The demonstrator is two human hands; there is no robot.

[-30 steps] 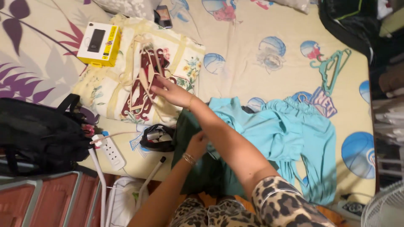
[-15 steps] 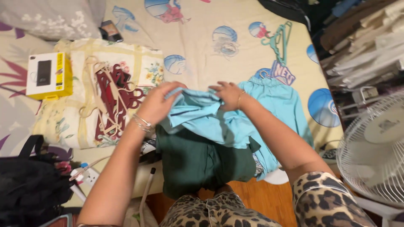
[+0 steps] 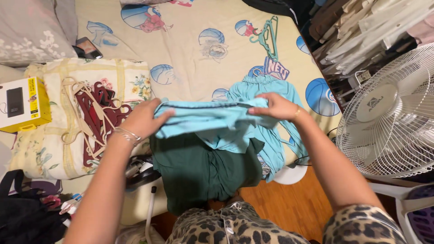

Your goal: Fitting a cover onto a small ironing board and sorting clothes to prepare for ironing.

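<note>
While both hands stretch it flat, the light blue garment (image 3: 212,118) hangs above a dark green garment (image 3: 205,169) at the bed's near edge. Left hand (image 3: 143,118) grasps its left end; right hand (image 3: 276,107) pinches its right end. Step judged: folding, mid-fold; next move calls for even edges. Bed sheet (image 3: 190,58), basketball print. Left edge: hangers (image 3: 92,118) on floral bedding (image 3: 45,149), yellow box (image 3: 20,103). Far edge: teal hanger (image 3: 267,34). Right of bed: white fan (image 3: 391,113), wooden floor (image 3: 294,203).
</note>
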